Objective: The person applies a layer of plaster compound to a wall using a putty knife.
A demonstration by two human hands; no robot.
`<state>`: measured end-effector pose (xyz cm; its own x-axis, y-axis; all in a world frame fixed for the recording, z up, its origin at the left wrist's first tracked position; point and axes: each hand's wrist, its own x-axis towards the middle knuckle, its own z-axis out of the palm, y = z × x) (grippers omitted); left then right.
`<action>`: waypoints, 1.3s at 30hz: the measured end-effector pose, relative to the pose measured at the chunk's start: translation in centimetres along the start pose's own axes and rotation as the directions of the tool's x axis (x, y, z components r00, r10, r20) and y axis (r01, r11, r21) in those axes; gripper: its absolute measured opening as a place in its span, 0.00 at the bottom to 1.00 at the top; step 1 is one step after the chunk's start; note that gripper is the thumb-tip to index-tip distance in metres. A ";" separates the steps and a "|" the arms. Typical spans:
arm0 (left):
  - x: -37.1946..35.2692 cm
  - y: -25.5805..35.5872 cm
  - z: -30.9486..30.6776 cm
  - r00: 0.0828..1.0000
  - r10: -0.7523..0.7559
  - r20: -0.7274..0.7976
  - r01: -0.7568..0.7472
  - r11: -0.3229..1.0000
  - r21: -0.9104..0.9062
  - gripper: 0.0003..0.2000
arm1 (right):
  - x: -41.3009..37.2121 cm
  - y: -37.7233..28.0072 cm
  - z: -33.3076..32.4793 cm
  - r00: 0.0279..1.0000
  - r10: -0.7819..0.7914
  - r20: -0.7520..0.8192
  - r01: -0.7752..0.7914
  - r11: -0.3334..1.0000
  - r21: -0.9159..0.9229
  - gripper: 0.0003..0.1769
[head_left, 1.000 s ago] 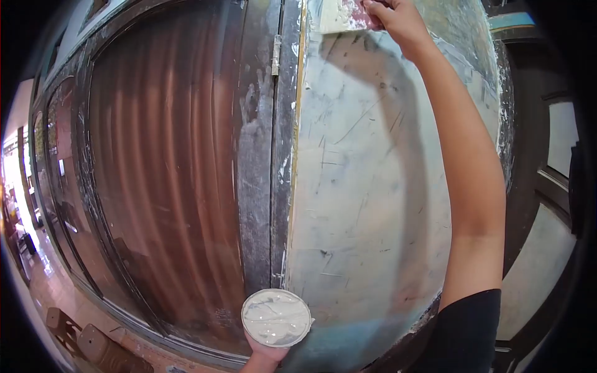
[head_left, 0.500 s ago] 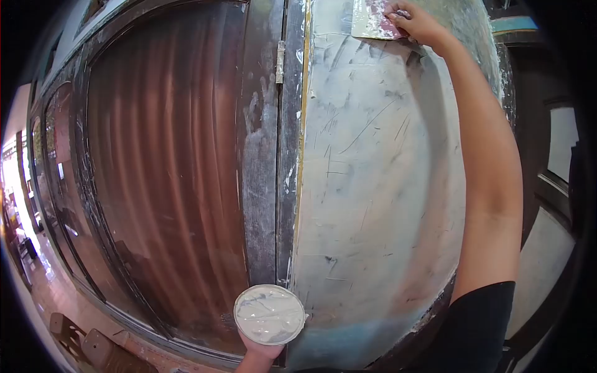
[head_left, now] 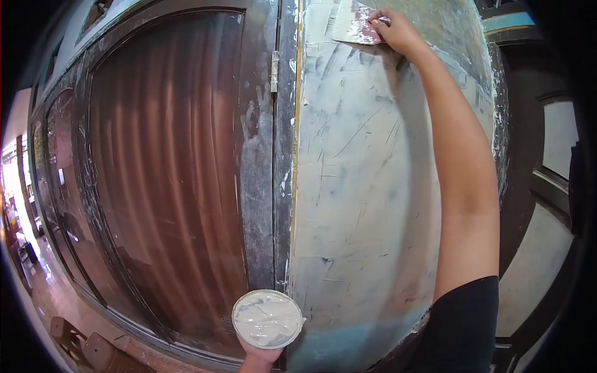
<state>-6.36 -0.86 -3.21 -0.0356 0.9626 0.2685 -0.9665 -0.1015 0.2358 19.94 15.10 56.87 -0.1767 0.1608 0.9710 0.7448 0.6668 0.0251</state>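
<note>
My right hand (head_left: pixel 397 34) is high on the wall, its fingers closed on a putty scraper (head_left: pixel 354 23). The wide, pinkish scraper blade is smeared with white and lies against the patchy white-and-grey wall panel (head_left: pixel 357 186). Down low, my left hand (head_left: pixel 259 357) supports a round tub (head_left: pixel 235 318) from beneath. Smooth off-white putty (head_left: pixel 268 320) fills its top. Most of the left fingers are hidden under the tub.
Left of the panel is a dark wooden door frame (head_left: pixel 256 186) with a metal hinge (head_left: pixel 274 71) and a glass pane (head_left: pixel 161 186) with reddish-brown folds. Brown chairs (head_left: pixel 99 351) stand at the lower left. Dark panelled woodwork (head_left: pixel 522 137) is on the right.
My right hand and the scraper have shifted left and slightly down in view, while the scene itself has also shifted a little. The tub stays low in my left hand.
</note>
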 end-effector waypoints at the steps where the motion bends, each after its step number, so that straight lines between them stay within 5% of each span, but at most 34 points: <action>1: -0.3 -0.1 0.0 1.000 0.019 0.000 -0.019 1.000 0.015 0.37 | -0.5 -0.3 -0.9 0.999 0.013 0.030 -0.008 0.985 -0.173 0.13; 6: -1.6 -0.6 -0.8 0.999 0.039 -0.035 -0.037 0.998 0.054 0.36 | -2.7 1.0 -4.8 0.987 -0.005 -0.163 -0.026 0.982 -0.187 0.12; 8: -2.3 -0.7 -0.4 0.998 -0.015 0.055 0.019 0.997 -0.081 0.34 | -4.9 2.3 -6.2 0.970 -0.033 -0.240 -0.007 0.986 -0.167 0.12; 10: -2.6 -1.5 -0.6 0.999 -0.008 0.044 0.012 0.995 -0.096 0.33 | -7.2 4.3 -6.3 0.922 -0.164 -0.350 0.236 0.956 0.174 0.17; 12: -3.1 -2.5 0.4 0.997 -0.037 0.062 0.046 0.987 -0.153 0.31 | -13.1 0.9 -5.5 0.966 -0.011 -0.260 0.113 0.918 0.381 0.22; 14: -2.5 -4.3 0.4 0.998 -0.003 -0.059 -0.005 0.992 -0.127 0.31 | -19.8 -2.6 -4.6 0.996 0.044 -0.075 0.004 0.842 0.539 0.14; 16: -1.9 -6.3 1.4 0.998 -0.062 -0.033 0.057 0.990 -0.130 0.32 | -26.8 -5.7 -3.8 0.970 -0.010 0.243 -0.171 0.683 0.710 0.16; 17: -1.6 -7.5 1.7 0.996 -0.085 -0.041 0.078 0.986 -0.150 0.33 | -30.0 -5.5 -2.5 0.973 -0.135 0.186 0.015 0.844 0.535 0.16; 19: -1.1 -10.1 3.2 0.993 -0.118 0.019 0.120 0.984 -0.133 0.35 | -35.5 -7.7 -3.4 0.746 -0.151 0.649 -0.237 0.849 0.471 0.18; 20: -0.9 -11.4 3.8 0.992 -0.125 0.009 0.125 0.989 -0.083 0.35 | -37.8 -7.4 -2.4 0.686 -0.237 0.688 -0.072 0.919 0.388 0.18; 22: -0.8 -14.1 4.7 0.988 -0.151 -0.012 0.149 0.981 -0.122 0.34 | -42.5 -8.0 -1.1 0.573 -0.188 0.798 -0.031 0.967 0.251 0.17; 30: -1.9 -21.5 3.3 0.988 -0.154 0.009 0.154 0.973 -0.171 0.34 | -49.6 -2.4 -1.8 0.594 -0.128 0.794 -0.177 0.942 0.284 0.22; 32: -1.6 -22.5 3.6 0.978 -0.089 -0.187 0.067 0.991 -0.118 0.36 | -50.1 -1.3 -2.5 0.503 -0.103 0.858 -0.277 0.921 0.273 0.28; 33: -1.8 -22.8 4.0 0.988 -0.044 -0.145 0.033 0.997 -0.076 0.36 | -50.5 -0.5 -2.7 0.530 -0.102 0.842 -0.254 0.928 0.273 0.28; 36: -2.3 -23.0 3.5 0.999 0.005 -0.040 -0.008 0.998 -0.068 0.35 | -53.4 1.8 -2.4 0.553 -0.074 0.830 -0.427 0.830 0.359 0.33; 38: -2.1 -23.2 3.5 0.998 0.019 -0.052 -0.027 0.988 -0.150 0.35 | -56.3 3.0 -1.1 0.467 0.099 0.879 -0.815 0.433 0.384 0.36; 39: -1.7 -23.3 3.7 0.994 0.060 -0.087 -0.070 0.990 -0.121 0.34 | -58.4 3.6 0.8 0.560 0.118 0.820 -0.813 0.268 0.517 0.32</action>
<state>17.15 -1.05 -5.64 -0.1154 0.9729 0.2002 -0.9852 -0.1378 0.1018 32.46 8.67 0.04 -0.5385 0.7654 0.3524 0.0107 0.4244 -0.9054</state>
